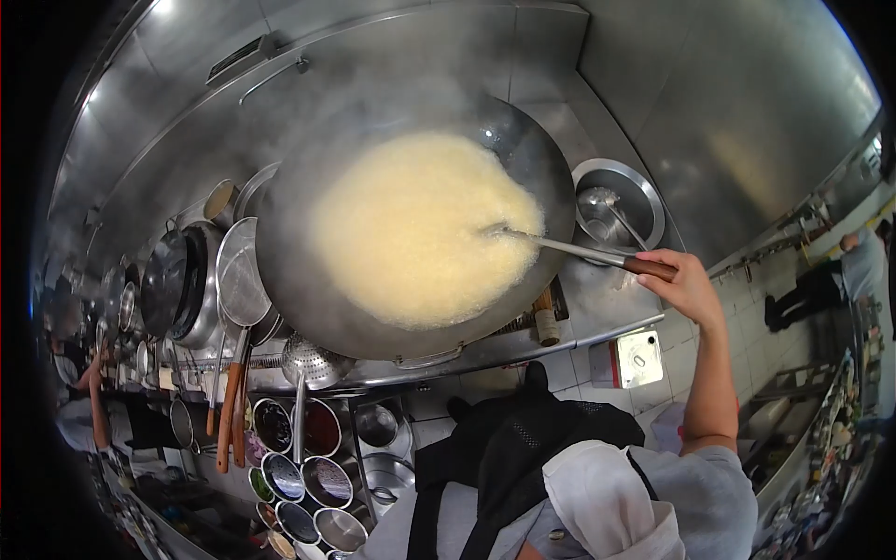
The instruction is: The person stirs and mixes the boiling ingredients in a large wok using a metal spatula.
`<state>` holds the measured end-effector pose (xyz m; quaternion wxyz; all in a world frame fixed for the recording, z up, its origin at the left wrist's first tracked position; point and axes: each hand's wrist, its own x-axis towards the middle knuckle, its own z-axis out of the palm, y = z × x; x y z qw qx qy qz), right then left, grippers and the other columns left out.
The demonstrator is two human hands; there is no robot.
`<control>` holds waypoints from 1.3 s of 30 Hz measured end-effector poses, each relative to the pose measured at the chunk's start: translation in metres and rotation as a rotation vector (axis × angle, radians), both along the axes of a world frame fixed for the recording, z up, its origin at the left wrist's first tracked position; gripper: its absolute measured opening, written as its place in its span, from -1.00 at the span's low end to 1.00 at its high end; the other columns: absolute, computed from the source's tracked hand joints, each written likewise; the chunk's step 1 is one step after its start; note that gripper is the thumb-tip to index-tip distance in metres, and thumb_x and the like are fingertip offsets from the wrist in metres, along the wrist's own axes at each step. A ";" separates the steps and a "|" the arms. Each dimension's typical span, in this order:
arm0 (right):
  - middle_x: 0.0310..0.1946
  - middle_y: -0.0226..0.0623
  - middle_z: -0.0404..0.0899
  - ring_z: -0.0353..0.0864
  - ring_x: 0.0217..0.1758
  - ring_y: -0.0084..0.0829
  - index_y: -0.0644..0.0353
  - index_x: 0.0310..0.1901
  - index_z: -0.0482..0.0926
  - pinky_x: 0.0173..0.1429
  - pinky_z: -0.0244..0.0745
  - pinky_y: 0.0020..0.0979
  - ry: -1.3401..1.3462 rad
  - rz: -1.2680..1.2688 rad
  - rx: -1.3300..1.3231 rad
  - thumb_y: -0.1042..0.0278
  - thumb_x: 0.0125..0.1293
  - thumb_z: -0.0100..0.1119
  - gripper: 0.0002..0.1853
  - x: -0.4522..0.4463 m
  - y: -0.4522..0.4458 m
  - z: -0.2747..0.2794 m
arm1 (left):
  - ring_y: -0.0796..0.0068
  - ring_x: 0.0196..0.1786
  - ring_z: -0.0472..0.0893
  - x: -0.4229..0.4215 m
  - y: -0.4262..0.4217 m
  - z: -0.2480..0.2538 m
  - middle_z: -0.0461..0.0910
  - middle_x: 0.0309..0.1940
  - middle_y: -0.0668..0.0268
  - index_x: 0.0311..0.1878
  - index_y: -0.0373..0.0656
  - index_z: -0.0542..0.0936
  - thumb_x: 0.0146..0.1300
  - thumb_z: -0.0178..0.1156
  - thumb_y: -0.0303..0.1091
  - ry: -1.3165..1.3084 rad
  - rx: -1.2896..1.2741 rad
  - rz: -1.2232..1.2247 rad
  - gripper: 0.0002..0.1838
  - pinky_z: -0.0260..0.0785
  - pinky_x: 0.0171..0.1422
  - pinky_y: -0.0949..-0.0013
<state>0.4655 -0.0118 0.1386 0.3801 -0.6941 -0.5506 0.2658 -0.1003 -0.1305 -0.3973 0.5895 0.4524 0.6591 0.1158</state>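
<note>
My right hand [686, 285] is closed around the brown wooden grip of a long-handled metal cooking utensil [583, 250]. Its shaft slopes across the rim of a big dark wok [308, 322], and its head is sunk in the pale yellow, foamy liquid [411, 224], so its shape is hidden. Steam rises over the wok. Right of the wok stands a metal bowl [649, 191] with a ladle [607, 210] inside. My left hand does not show; a white cloth [607, 499] lies over part of my clothing.
A mesh strainer [241, 271] and a perforated skimmer [313, 359] lie along the wok's left and front side. Several round containers [285, 476] stand at lower left. A metal tin [639, 359] sits below the counter edge. Other people are at far left and far right [863, 266].
</note>
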 end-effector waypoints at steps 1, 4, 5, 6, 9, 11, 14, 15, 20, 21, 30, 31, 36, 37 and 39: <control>-0.03 -0.18 0.91 0.84 0.00 -0.49 0.33 0.21 0.78 0.16 0.70 -0.37 -0.047 -0.007 -0.035 0.38 0.37 0.57 -0.58 -0.006 -0.011 0.011 | 0.17 0.37 0.72 -0.004 0.000 -0.007 0.74 0.30 -0.02 0.62 -0.18 0.55 0.43 0.51 -0.05 0.003 -0.008 -0.018 -0.22 0.47 0.55 0.14; -0.03 -0.20 0.91 0.81 -0.02 -0.52 0.32 0.20 0.79 0.14 0.68 -0.40 -0.111 -0.027 -0.114 0.41 0.38 0.55 -0.61 -0.017 -0.038 0.038 | 0.18 0.35 0.74 -0.016 0.002 -0.021 0.76 0.28 -0.01 0.61 -0.18 0.55 0.43 0.52 -0.07 0.015 -0.028 -0.066 -0.22 0.49 0.53 0.15; -0.03 -0.20 0.91 0.81 -0.02 -0.53 0.32 0.20 0.79 0.13 0.68 -0.41 -0.114 -0.033 -0.096 0.42 0.39 0.54 -0.62 -0.018 -0.044 0.042 | 0.18 0.34 0.74 -0.019 0.003 -0.025 0.76 0.28 -0.01 0.61 -0.18 0.56 0.43 0.52 -0.07 0.021 -0.034 -0.076 -0.23 0.50 0.52 0.15; -0.02 -0.21 0.91 0.80 -0.03 -0.54 0.33 0.20 0.79 0.12 0.68 -0.41 -0.118 -0.034 -0.078 0.44 0.39 0.53 -0.62 -0.020 -0.048 0.049 | 0.19 0.34 0.75 -0.022 0.004 -0.029 0.77 0.27 -0.01 0.61 -0.19 0.56 0.43 0.52 -0.08 0.028 -0.038 -0.084 -0.23 0.51 0.52 0.15; -0.01 -0.22 0.91 0.80 -0.03 -0.56 0.36 0.23 0.77 0.10 0.68 -0.44 -0.167 -0.058 -0.143 0.50 0.41 0.49 -0.61 -0.036 -0.053 0.080 | 0.20 0.32 0.76 -0.027 0.002 -0.038 0.78 0.25 0.00 0.61 -0.19 0.56 0.42 0.53 -0.09 0.059 -0.030 -0.109 -0.23 0.53 0.50 0.16; -0.01 -0.23 0.89 0.80 -0.02 -0.57 0.39 0.26 0.75 0.09 0.69 -0.46 -0.173 -0.039 -0.138 0.54 0.41 0.47 -0.60 -0.040 -0.049 0.085 | 0.21 0.30 0.77 -0.027 0.004 -0.039 0.79 0.24 0.00 0.60 -0.19 0.57 0.42 0.53 -0.10 0.087 -0.017 -0.123 -0.24 0.54 0.49 0.17; -0.01 -0.18 0.90 0.85 0.02 -0.51 0.39 0.26 0.75 0.08 0.71 -0.42 -0.267 -0.044 -0.088 0.54 0.40 0.47 -0.59 -0.036 -0.037 0.081 | 0.30 0.18 0.80 -0.019 -0.001 -0.032 0.82 0.14 0.08 0.54 -0.21 0.62 0.42 0.53 -0.19 0.018 -0.028 -0.001 -0.32 0.60 0.35 0.23; -0.02 -0.14 0.90 0.88 -0.08 -0.41 0.29 0.27 0.76 0.04 0.71 -0.38 -0.390 -0.016 0.012 0.47 0.37 0.51 -0.56 -0.029 -0.030 0.069 | 0.38 0.06 0.82 -0.012 -0.001 -0.012 0.85 0.04 0.15 0.47 -0.23 0.67 0.41 0.53 -0.28 -0.028 -0.043 0.081 -0.40 0.63 0.23 0.29; -0.02 -0.10 0.88 0.89 -0.16 -0.12 0.06 0.29 0.79 -0.01 0.73 -0.24 -0.578 -0.035 0.107 0.29 0.35 0.53 -0.54 -0.024 0.018 0.036 | 0.57 -0.11 0.79 0.005 -0.027 -0.009 0.87 -0.12 0.31 0.22 -0.24 0.80 0.43 0.42 -0.47 -0.431 0.449 0.247 -0.67 0.62 0.00 0.41; -0.02 -0.14 0.88 0.88 -0.16 -0.09 0.01 0.27 0.80 -0.01 0.73 -0.19 -0.626 -0.041 0.118 0.22 0.37 0.51 -0.56 -0.022 0.031 0.023 | 0.52 -0.14 0.80 0.000 -0.028 -0.008 0.87 -0.16 0.29 0.20 -0.24 0.79 0.41 0.39 -0.51 -0.397 0.314 0.266 -0.68 0.62 -0.01 0.39; -0.03 -0.20 0.85 0.83 -0.02 0.01 -0.11 0.31 0.76 0.07 0.73 -0.01 -0.648 0.129 0.278 0.12 0.46 0.43 -0.58 -0.002 0.171 -0.059 | 0.16 0.05 0.79 0.013 -0.026 0.056 0.81 0.11 -0.01 0.25 -0.28 0.76 0.23 0.26 -0.61 0.235 0.386 0.401 -0.52 0.57 0.20 0.22; -0.01 -0.18 0.84 0.82 0.01 0.02 -0.10 0.32 0.74 0.08 0.72 0.01 -0.649 0.158 0.268 0.12 0.47 0.42 -0.58 -0.004 0.187 -0.063 | 0.17 0.04 0.75 0.022 -0.018 0.082 0.78 0.09 0.03 0.26 -0.29 0.74 0.24 0.26 -0.64 0.233 0.628 0.489 -0.52 0.55 0.22 0.23; 0.02 -0.13 0.83 0.81 0.07 0.07 -0.08 0.31 0.71 0.12 0.72 0.06 -0.656 0.286 0.332 0.11 0.52 0.34 -0.62 -0.028 0.253 -0.076 | 0.43 -0.16 0.56 0.062 0.046 0.259 0.57 -0.19 0.28 0.00 -0.27 0.66 0.39 0.30 -0.68 0.333 1.221 0.725 -0.82 0.46 0.09 0.38; 0.02 -0.13 0.83 0.81 0.07 0.07 -0.08 0.31 0.71 0.12 0.72 0.06 -0.650 0.296 0.338 0.11 0.52 0.34 -0.62 -0.035 0.264 -0.077 | 0.53 -0.23 0.50 0.061 0.060 0.284 0.51 -0.22 0.33 -0.11 -0.24 0.62 0.45 0.32 -0.65 0.516 1.446 0.631 -0.90 0.41 -0.01 0.46; -0.01 -0.11 0.85 0.83 0.04 0.10 -0.07 0.28 0.71 0.11 0.73 0.07 -0.624 0.306 0.349 0.10 0.54 0.33 -0.63 -0.048 0.282 -0.084 | 0.66 -0.42 0.27 0.077 0.078 0.336 0.54 -0.09 0.29 -0.38 -0.19 0.44 0.48 0.43 -0.55 0.370 1.340 0.770 -0.65 0.08 -0.32 0.48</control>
